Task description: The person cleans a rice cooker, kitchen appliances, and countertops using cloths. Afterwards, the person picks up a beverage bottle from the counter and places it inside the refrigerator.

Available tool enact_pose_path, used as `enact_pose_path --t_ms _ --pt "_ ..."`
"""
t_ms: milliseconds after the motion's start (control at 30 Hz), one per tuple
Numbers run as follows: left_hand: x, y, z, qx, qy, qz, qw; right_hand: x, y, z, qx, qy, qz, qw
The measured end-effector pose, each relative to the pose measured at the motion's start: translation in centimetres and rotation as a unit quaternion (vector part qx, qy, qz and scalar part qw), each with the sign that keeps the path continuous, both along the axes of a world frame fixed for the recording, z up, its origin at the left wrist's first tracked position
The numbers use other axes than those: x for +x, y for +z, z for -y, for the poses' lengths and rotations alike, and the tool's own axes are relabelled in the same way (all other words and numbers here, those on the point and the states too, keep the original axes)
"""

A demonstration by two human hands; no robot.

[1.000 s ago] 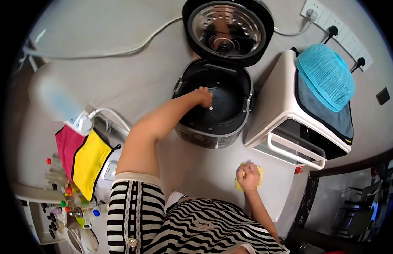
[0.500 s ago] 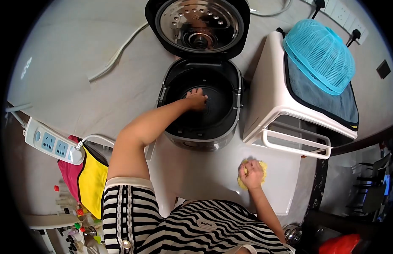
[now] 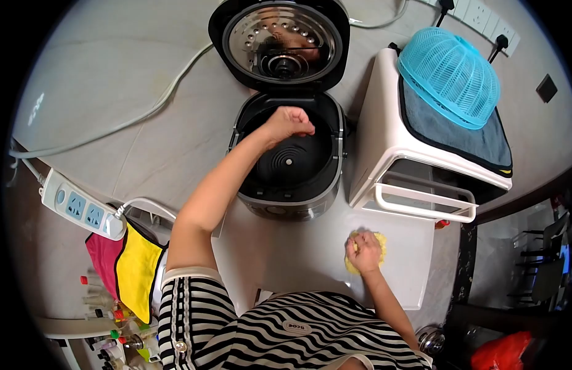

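My left hand [image 3: 290, 123] hovers over the open well of a black rice cooker [image 3: 286, 206]. Its fingers are curled and pressed together; whatever is in them, if anything, is hidden. Below the hand, the well's ringed bottom [image 3: 279, 165] shows a small bright spot at its centre. The cooker's lid [image 3: 283, 46] stands raised, its shiny inner plate reflecting the arm. On the white counter, my right hand [image 3: 363, 250] is closed over a crumpled yellow cloth [image 3: 381, 243], pressing it to the surface.
Right of the cooker stands a cream countertop oven [image 3: 378, 135], with a grey mat [image 3: 434, 117] and a blue mesh basket [image 3: 452, 77] on top. A power strip [image 3: 82, 206] and a pink-and-yellow cloth [image 3: 135, 265] are at the left, above several bottles [image 3: 128, 339].
My left hand has risen out of the cooker's well, and its spread fingers have curled in. The right hand stays on the yellow cloth. The view has shifted slightly.
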State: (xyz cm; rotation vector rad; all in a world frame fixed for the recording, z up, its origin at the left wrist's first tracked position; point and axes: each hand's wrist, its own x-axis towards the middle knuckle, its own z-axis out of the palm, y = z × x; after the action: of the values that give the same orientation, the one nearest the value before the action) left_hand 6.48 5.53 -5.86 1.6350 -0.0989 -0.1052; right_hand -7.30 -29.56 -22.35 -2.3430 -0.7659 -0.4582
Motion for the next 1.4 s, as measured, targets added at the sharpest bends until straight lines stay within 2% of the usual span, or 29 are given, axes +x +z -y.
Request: enact_pose_path --t_ms 33,133,167,200,233,267,300,333,433,467,567,600,633,700,767,833,867,900,933,1000,1033,1067,1100,1167,1233,1300,1333,1367,1400 --pt "-1.1 2.2 0.6 -0.033 0.003 0.008 0.999 0.0 0.0 0.0 -0.001 0.000 -0.002 1.000" --pt "-5.7 6.5 3.9 0.092 -0.056 0.017 0.994 0.0 -0.2 0.0 -0.003 0.003 0.002 1.000" --pt "-7.9 7.4 6.1 0.161 -0.112 0.042 0.980 0.1 -0.3 0.1 -0.002 0.003 0.004 1.000" --pt "-9.5 6.2 7.4 0.184 -0.212 0.058 0.958 0.1 -0.3 0.1 -0.001 0.003 0.006 1.000" --pt "-11.7 5.5 9.6 0.215 -0.259 0.068 0.939 0.0 -0.4 0.1 0.000 0.003 0.008 1.000" --pt "-13.1 2.3 11.3 0.220 -0.346 0.152 0.899 0.0 -0.5 0.1 0.000 0.002 0.008 1.000" --pt "-15.1 0.0 12.7 0.307 -0.381 0.200 0.849 0.0 -0.5 0.1 0.000 0.002 0.009 1.000" --pt "-17.1 -0.3 13.7 0.346 -0.411 0.142 0.831 0.1 -0.5 0.0 -0.001 0.002 0.010 1.000" --pt "-19.0 -2.0 12.9 0.486 -0.288 0.397 0.723 -0.1 -0.2 0.1 -0.001 0.002 0.011 1.000" --pt "-18.5 -2.4 12.6 0.453 -0.247 0.390 0.762 -0.2 -0.3 0.2 -0.001 -0.003 0.005 1.000" --pt "-17.9 2.4 12.0 0.399 -0.218 0.348 0.820 -0.2 -0.6 0.2 -0.003 -0.005 -0.004 1.000" --pt "-18.6 3.6 11.7 0.385 -0.164 0.384 0.823 -0.3 -0.7 0.2 -0.002 0.000 0.000 1.000" --pt "-19.8 5.7 10.7 0.391 -0.181 0.342 0.835 -0.3 -0.8 0.1 0.001 0.013 0.004 1.000" --pt "-22.8 7.3 7.9 0.381 -0.097 0.318 0.862 -0.3 -1.3 0.0 0.011 0.024 0.005 1.000" --pt "-27.4 10.0 3.7 0.437 -0.055 0.179 0.880 -0.4 -1.5 0.1 0.010 0.040 0.010 0.999" --pt "-33.3 13.0 0.3 0.487 0.069 -0.019 0.870 -0.6 -1.1 -0.1 0.029 0.061 0.032 0.997" --pt "-36.1 12.1 -2.7 0.499 0.130 -0.008 0.857 -0.8 -0.9 -0.1 0.048 0.078 0.049 0.995" --pt "-38.5 12.8 -4.6 0.518 0.204 -0.107 0.824 -0.8 -0.4 -0.4 0.068 0.093 0.066 0.991" --pt "-41.0 12.4 -6.4 0.527 0.318 -0.128 0.777 -1.3 0.9 -1.4 0.072 0.155 0.097 0.980" --pt "-45.4 11.0 -10.7 0.622 0.450 -0.174 0.617 -3.4 5.0 -5.3 0.077 0.267 0.084 0.957" --pt "-47.6 9.1 -13.5 0.637 0.502 -0.131 0.570 -4.3 6.4 -7.7 0.083 0.328 0.065 0.939" --pt "-49.1 7.9 -15.9 0.627 0.535 -0.123 0.553 -5.5 8.1 -10.6 0.067 0.361 0.057 0.928" --pt "-50.3 7.0 -17.3 0.592 0.546 -0.130 0.579 -6.7 9.5 -13.5 0.052 0.393 0.052 0.917" --pt "-52.1 5.4 -19.8 0.515 0.565 -0.141 0.629 -8.2 10.8 -18.8 -0.010 0.432 0.119 0.894" --pt "-53.2 4.6 -21.9 0.448 0.575 -0.125 0.674 -9.6 10.2 -22.6 -0.162 0.441 0.045 0.882" --pt "-54.3 4.7 -24.1 0.371 0.583 -0.145 0.709 -11.7 10.1 -25.9 -0.119 0.482 -0.139 0.857" --pt "-55.1 4.0 -25.8 0.348 0.577 -0.102 0.732 -12.9 10.9 -27.7 -0.111 0.508 -0.166 0.838" --pt "-55.5 4.0 -26.9 0.287 0.627 -0.074 0.720 -14.2 11.9 -29.6 -0.102 0.532 -0.194 0.818" --pt "-55.7 4.2 -27.9 0.226 0.671 -0.044 0.705 -15.6 12.2 -31.7 -0.056 0.524 -0.199 0.826"
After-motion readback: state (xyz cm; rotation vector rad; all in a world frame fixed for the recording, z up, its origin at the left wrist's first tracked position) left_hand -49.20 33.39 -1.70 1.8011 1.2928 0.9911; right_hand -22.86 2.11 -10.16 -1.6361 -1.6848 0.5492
